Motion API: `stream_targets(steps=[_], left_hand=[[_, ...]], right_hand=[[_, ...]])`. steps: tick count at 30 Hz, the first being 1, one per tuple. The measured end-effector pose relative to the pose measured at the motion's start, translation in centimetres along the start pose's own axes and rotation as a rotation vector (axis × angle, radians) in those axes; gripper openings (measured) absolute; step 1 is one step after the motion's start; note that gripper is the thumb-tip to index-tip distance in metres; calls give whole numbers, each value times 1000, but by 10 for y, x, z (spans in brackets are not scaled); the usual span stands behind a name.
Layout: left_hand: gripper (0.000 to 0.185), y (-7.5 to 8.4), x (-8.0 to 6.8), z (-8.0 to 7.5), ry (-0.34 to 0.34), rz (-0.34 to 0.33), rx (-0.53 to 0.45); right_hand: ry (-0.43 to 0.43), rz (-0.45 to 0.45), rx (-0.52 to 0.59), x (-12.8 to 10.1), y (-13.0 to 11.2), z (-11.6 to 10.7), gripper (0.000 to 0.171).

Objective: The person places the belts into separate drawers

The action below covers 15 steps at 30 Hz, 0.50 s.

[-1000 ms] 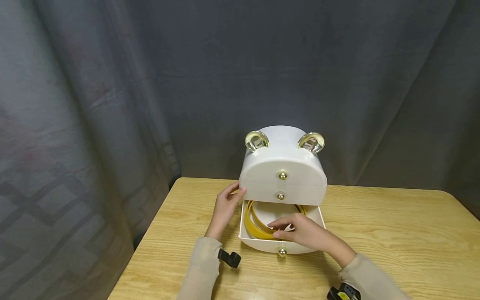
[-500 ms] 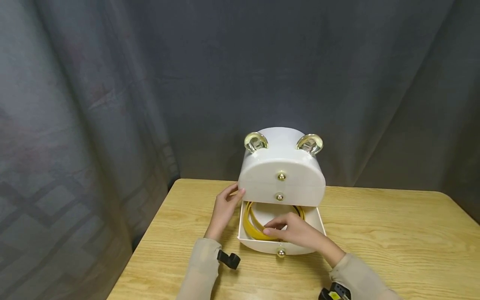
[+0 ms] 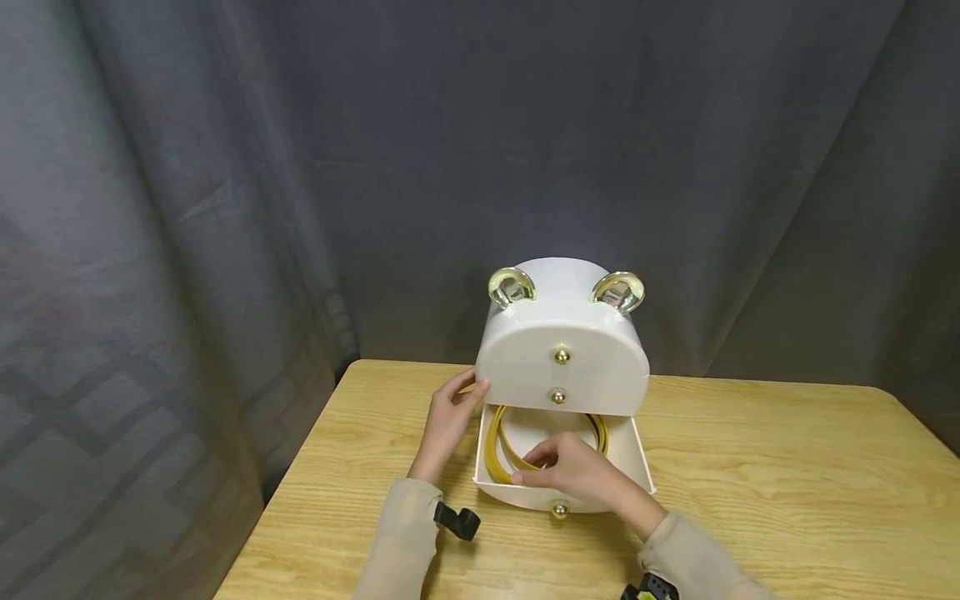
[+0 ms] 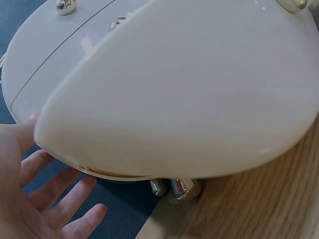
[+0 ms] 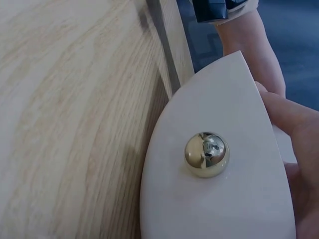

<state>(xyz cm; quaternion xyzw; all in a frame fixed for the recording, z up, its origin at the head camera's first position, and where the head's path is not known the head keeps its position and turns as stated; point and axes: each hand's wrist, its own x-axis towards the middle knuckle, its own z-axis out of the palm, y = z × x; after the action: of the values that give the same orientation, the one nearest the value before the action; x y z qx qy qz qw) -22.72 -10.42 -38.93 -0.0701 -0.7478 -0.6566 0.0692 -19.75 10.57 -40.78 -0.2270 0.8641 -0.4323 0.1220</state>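
Note:
A white domed box (image 3: 562,333) with two gold ear-shaped loops stands at the back of a wooden table (image 3: 757,483). Its two upper drawers are closed. The bottom drawer (image 3: 639,454) is pulled out toward me, with a yellow hoop (image 3: 497,433) lying inside. My left hand (image 3: 447,417) lies flat against the box's left side; the left wrist view shows its fingers (image 4: 50,209) straight and spread beside the box (image 4: 174,89). My right hand (image 3: 562,468) reaches into the drawer, fingertips curled onto the hoop at the front left. The drawer's gold knob (image 5: 206,154) sits just below that hand (image 5: 299,149).
A grey curtain (image 3: 225,208) hangs close behind and to the left of the table. The table's left edge (image 3: 300,467) runs just beside my left forearm. Bare wood stretches to the right of the box. Small gold feet (image 4: 177,188) hold the box off the table.
My right hand has slid left along the yellow hoop inside the open drawer. The left hand and the box have stayed put.

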Motion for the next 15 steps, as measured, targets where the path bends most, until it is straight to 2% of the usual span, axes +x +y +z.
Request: stream_targets(steps=[4,11,15], left_hand=[[44,-4,2,1,-1,9,-2],[48,-37,17,4,24,8,-7],[48,-41,18,3,25,17,-10]], right_hand=[[9,12,-16,-1,1,2,31],[23,14,-51,-2,-1,4,30],[23,0,-44,-2,0,3,29]])
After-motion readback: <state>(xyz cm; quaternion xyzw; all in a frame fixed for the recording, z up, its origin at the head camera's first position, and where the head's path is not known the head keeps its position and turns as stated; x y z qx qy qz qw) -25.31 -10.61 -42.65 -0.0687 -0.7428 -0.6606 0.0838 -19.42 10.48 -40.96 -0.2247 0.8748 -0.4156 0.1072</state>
